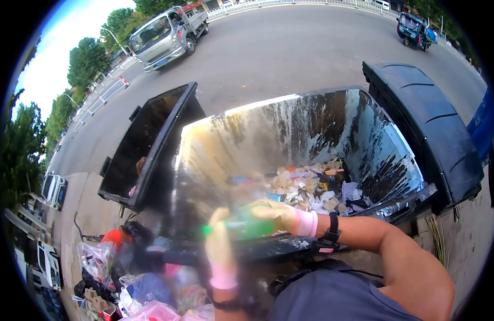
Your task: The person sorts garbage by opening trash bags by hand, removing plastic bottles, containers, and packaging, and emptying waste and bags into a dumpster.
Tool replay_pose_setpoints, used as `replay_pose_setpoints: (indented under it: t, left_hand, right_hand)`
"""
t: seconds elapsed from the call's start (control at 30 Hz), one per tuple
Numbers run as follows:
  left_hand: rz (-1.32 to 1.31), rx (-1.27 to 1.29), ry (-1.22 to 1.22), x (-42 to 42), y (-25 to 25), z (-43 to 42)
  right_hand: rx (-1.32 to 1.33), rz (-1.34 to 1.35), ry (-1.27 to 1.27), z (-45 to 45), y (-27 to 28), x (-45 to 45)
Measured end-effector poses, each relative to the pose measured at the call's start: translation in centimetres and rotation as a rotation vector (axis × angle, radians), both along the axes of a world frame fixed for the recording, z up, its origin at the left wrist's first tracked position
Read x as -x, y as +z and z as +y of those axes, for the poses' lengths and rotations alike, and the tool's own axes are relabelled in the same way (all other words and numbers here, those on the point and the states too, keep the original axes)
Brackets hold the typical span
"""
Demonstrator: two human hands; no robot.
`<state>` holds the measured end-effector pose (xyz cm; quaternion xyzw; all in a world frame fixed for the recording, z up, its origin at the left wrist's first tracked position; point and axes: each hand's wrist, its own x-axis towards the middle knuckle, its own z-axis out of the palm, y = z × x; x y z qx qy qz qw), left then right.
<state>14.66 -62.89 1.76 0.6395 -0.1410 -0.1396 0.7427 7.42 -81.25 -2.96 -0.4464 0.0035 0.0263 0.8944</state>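
A green bottle [246,227], blurred by motion, is held sideways between my two gloved hands in front of the near rim of a large open bin [247,109]. My right hand [279,214], in a pale glove with a pink cuff, is closed on the bottle's right end. My left hand [219,238] is upright and smeared at the bottle's left end, by its green cap; its fingers are too blurred to make out. Mixed rubbish [305,187] lies on the bin's stained floor.
Bagged waste [150,289] is heaped at the lower left. An open lid or smaller bin [150,139] stands left of the bin, a dark lid [429,123] hangs at its right. A truck [161,37] and a three-wheeler [414,30] are on the road.
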Motion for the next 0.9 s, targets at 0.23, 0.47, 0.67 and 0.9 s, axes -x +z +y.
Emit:
replay_pose_setpoints:
  t: [0.23, 0.47, 0.67, 0.9]
  left_hand:
    - [-0.231, -0.255, 0.044, -2.2, -2.7, 0.5]
    - [-0.005, 0.03, 0.283, -1.2, -1.6, -2.1]
    - [-0.174, -0.152, 0.29, -1.7, -1.7, -2.6]
    - [-0.153, -0.132, 0.251, -2.2, -3.1, -1.9]
  right_hand:
    - [0.113, -0.048, -0.087, 0.1, 0.7, 0.4]
    - [0.469, -0.057, -0.413, 1.8, 0.7, 0.7]
    - [-0.302, 0.349, 0.201, -0.4, 1.6, 0.7]
    - [0.156, 0.181, -0.279, 1.2, 0.2, 0.2]
